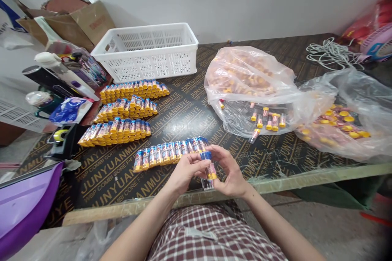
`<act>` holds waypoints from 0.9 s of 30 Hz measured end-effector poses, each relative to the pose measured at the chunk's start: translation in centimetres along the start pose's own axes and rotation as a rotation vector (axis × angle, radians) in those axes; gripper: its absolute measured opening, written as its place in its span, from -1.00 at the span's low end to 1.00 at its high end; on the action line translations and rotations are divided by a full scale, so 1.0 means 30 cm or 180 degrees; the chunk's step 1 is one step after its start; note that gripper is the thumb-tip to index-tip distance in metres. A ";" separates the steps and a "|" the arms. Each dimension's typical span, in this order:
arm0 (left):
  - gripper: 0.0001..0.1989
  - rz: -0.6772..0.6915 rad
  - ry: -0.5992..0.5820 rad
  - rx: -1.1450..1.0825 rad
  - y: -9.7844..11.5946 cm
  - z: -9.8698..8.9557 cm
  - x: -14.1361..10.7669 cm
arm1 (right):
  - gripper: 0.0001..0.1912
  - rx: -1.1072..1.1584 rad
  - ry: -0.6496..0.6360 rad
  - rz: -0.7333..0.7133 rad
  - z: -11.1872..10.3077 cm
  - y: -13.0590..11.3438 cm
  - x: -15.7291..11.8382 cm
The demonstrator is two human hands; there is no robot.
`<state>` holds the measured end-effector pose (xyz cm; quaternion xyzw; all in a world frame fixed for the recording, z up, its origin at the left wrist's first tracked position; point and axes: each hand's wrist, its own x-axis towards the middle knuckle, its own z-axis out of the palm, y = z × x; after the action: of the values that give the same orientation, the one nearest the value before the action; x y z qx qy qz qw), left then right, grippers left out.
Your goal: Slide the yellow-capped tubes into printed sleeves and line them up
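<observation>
My left hand (pixel 187 172) pinches the blue upper part of a small tube (pixel 211 171) near the table's front edge. My right hand (pixel 230 173) curls round the other side of the same tube, its fingers at the blue part and its thumb by the yellow band. Clear plastic shows under the yellow band. Just behind my hands, a row of blue-labelled tubes with yellow ends (pixel 165 152) lies side by side on the dark board (pixel 107 175). Three stacked rows of similar tubes (pixel 116 130) sit farther left.
A white basket (pixel 153 63) stands at the back. An open plastic bag (pixel 245 73) with loose tubes (pixel 275 122) lies right of centre, and another bag (pixel 361 101) is at the far right. A tape dispenser (pixel 63 140) and purple dustpan (pixel 27 208) are on the left.
</observation>
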<state>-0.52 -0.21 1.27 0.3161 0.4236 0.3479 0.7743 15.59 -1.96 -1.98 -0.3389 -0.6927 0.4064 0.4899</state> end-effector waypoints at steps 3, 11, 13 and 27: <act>-0.73 -0.0005 -0.0001 -0.0017 0.001 0.001 -0.001 | -0.15 0.0011 0.0035 0.0004 0.003 -0.003 0.004; -0.72 -0.0007 0.0000 -0.0003 -0.003 0.003 -0.004 | -0.15 0.0057 0.0085 0.0005 0.011 0.000 0.000; -0.72 -0.0002 0.0016 -0.0001 -0.007 0.004 -0.005 | -0.16 0.0053 0.0074 0.0026 0.011 -0.004 -0.002; -0.61 0.1075 0.1347 0.1656 0.059 -0.104 0.177 | -0.39 -0.0081 0.0715 0.1848 -0.043 0.290 0.036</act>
<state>-1.62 5.67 -1.04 0.4889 0.5904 0.4090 0.4952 17.11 3.10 -9.08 -0.5715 -0.5135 0.4808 0.4225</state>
